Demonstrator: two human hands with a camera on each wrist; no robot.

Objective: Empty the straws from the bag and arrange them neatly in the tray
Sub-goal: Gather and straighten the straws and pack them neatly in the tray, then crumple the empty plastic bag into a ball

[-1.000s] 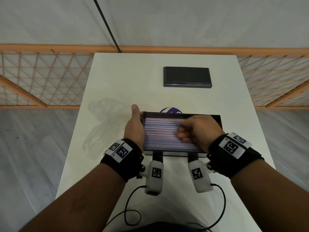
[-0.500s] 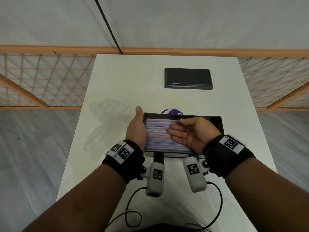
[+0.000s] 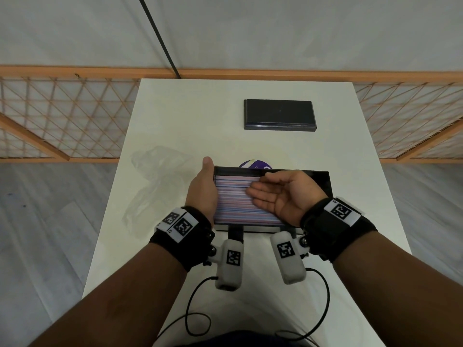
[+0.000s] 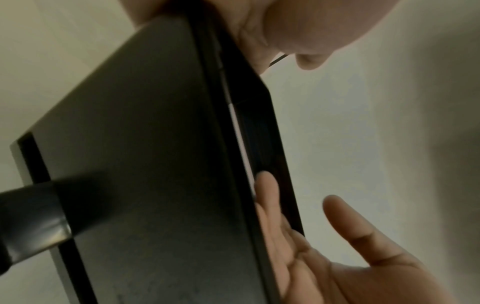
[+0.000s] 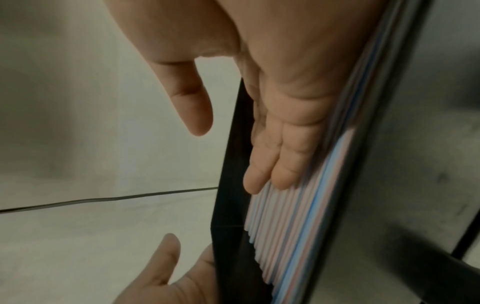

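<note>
Straws [image 3: 235, 196], pastel and thin, lay side by side in the black tray [image 3: 323, 179], which I had tipped up off the table [image 3: 190, 116]. My left hand [image 3: 201, 194] clasped the tray's left end, thumb up along its edge. My right hand [image 3: 280, 196] lay on the straws, fingers [image 5: 272, 164] straight and pressed together. I judged them light, slick and easily crushed, best nudged flat-handed, not pinched. The emptied bag [image 3: 155, 181] lay left of the tray.
</note>
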